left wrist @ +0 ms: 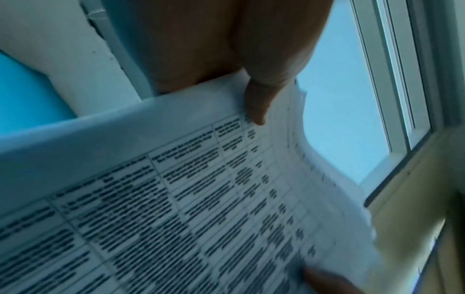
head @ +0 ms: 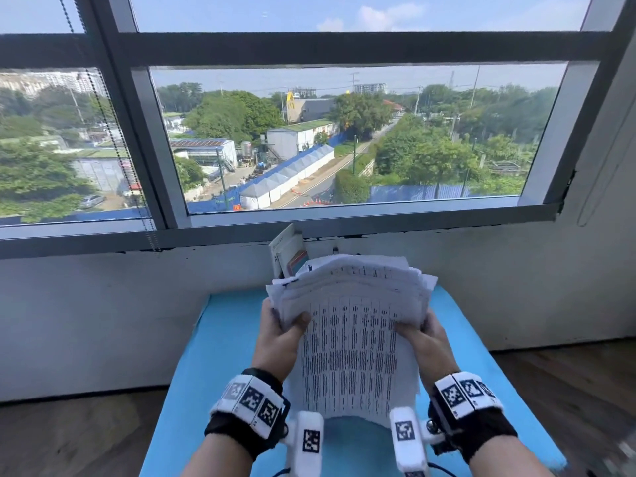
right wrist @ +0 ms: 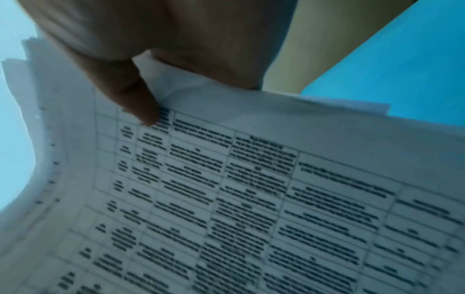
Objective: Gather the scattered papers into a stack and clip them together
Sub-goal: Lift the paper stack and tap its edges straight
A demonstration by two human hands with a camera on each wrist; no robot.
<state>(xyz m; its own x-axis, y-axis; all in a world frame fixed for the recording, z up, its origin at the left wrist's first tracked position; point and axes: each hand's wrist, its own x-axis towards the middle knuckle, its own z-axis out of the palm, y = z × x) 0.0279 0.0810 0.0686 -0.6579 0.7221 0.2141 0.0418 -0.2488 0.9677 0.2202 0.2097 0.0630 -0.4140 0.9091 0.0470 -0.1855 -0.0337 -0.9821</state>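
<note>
1. We hold the stack of white printed paper sheets (head: pixel 351 339) upright between both hands above the light blue tabletop (head: pixel 213 339); its long axis runs up and down, the top edges fanning toward the window (head: pixel 344 132) and the bottom edge hanging just above the tabletop.
2. Our left hand (head: pixel 278 342) pinches the stack's left edge, thumb on the printed face and fingers (head: pixel 266 309) curled behind; our right hand (head: pixel 426 342) pinches the right edge the same way; neither is nearer, the stack sits midway between them.
3. The top edges lie uneven, so we judge the sheets gathered but not squared; the next move probably turns on dropping the bottom edge straight down onto the tabletop to knock it level.
4. We see no clip; small white cards or packets (head: pixel 287 249) stand behind the stack against the wall.
</note>
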